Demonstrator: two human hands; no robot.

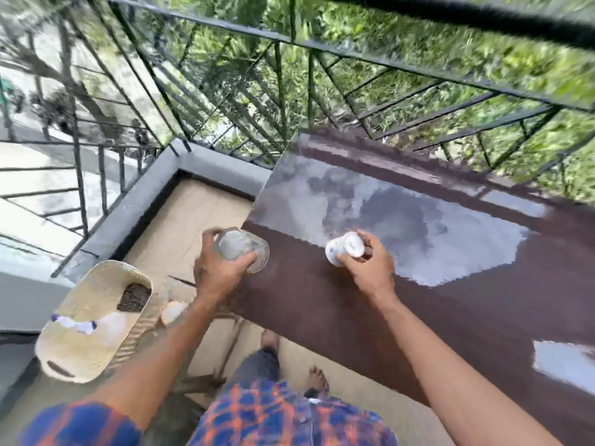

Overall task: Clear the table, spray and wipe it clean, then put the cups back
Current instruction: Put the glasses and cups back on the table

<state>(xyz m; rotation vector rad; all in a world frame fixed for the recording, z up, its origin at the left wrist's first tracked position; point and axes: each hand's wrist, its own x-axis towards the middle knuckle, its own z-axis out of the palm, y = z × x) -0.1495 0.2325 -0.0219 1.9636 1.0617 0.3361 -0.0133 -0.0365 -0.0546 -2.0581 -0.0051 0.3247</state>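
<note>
Over the near corner of the bare, glossy counter point(418, 304), the left hand point(222, 272) fingers wrap a clear cup point(241, 249) and the right hand point(370, 262) grips a white cup point(344, 247). Clearing and wiping look done; setting cups down remains.

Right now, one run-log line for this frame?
phase: cups back on table | left hand: holds clear glass cup at table corner | right hand: holds white cup | basket: left, off table

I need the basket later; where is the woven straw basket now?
In the head view, the woven straw basket sits at lower left, off the brown table, below the left hand with its clear glass cup.
</note>
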